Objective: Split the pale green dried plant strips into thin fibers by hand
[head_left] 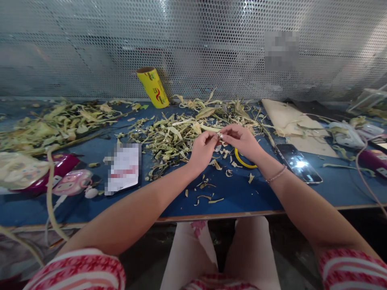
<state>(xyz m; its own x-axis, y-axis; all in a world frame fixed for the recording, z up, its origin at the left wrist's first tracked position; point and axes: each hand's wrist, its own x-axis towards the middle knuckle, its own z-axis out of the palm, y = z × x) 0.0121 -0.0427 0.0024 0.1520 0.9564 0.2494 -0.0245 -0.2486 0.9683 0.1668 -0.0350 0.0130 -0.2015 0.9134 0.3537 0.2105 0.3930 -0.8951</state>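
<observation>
My left hand and my right hand meet over the middle of the blue table, their fingertips pinched together. Between them is a small whitish plant piece, mostly covered by the fingers. Just behind lies a loose pile of dried plant stems and leaves. Pale peelings are scattered below the hands. A yellow ring, perhaps a tape roll, lies partly under my right wrist.
A tilted yellow cardboard tube leans near the perforated metal wall. More leafy stems lie left. A blurred white item, a pink case, a lit phone, cardboard and cables surround the work area.
</observation>
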